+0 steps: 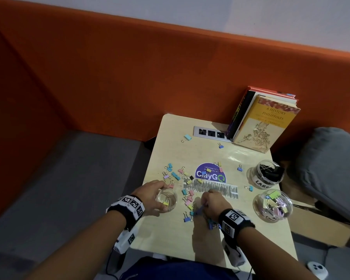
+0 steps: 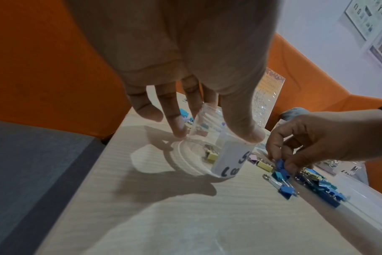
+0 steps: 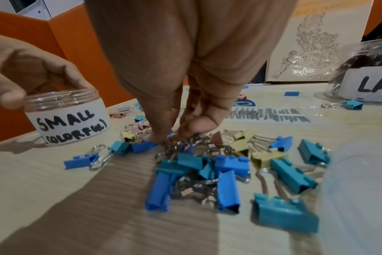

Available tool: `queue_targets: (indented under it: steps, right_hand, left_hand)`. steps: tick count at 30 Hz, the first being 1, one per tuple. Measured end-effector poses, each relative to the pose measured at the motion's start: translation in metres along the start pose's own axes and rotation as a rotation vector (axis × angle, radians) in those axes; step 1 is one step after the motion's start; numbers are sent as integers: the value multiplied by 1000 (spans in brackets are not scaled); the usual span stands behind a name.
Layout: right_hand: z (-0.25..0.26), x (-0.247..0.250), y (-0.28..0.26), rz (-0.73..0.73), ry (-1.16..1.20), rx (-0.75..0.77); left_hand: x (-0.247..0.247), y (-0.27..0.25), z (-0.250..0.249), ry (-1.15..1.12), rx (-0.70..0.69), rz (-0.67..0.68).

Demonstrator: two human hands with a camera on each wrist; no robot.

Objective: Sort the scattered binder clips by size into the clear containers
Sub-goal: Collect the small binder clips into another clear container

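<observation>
While the left hand (image 1: 152,196) steadies the "SMALL" jar (image 3: 65,117) by its rim on the table (image 1: 190,239), the right hand (image 3: 185,103) pinches the wire handles of a blue clip (image 2: 280,164) from the near pile. Lifting one clip clear avoids tangles; its long axis cannot be told.

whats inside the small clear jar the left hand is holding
The small clear plastic jar, gripped at its rim by the left hand, holds a yellow binder clip. Its white paper label and the fingers hide the rest.
</observation>
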State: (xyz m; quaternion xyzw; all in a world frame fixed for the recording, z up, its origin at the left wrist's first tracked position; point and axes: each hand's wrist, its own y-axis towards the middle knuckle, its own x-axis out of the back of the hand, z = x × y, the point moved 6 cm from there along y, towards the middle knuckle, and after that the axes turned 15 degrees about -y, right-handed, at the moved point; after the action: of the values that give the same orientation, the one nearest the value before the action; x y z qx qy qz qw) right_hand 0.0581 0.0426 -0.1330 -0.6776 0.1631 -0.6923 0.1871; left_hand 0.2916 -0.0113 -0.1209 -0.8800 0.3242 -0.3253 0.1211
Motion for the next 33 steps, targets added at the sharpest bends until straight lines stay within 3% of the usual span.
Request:
queue_targets:
  steps: [6, 11, 16, 22, 27, 33]
  right_hand:
    - [-2, 1, -4, 26, 2, -29]
    - [-3, 19, -4, -42, 115, -35]
    - [19, 60, -3, -152, 275, 79]
    - [55, 82, -1, -137, 584, 181]
    - [47, 72, 0, -192, 345, 154]
    - [13, 43, -7, -100, 187, 71]
  left_hand:
    - [-2, 1, 4, -24, 0, -5]
    - [-2, 3, 4, -9, -10, -7]
    - [-2, 3, 2, 31, -15, 5]
    - [-1, 0, -1, 27, -17, -5]
    - [-1, -1, 0, 12, -2, -13]
    - [-1, -1, -1, 0, -1, -11]
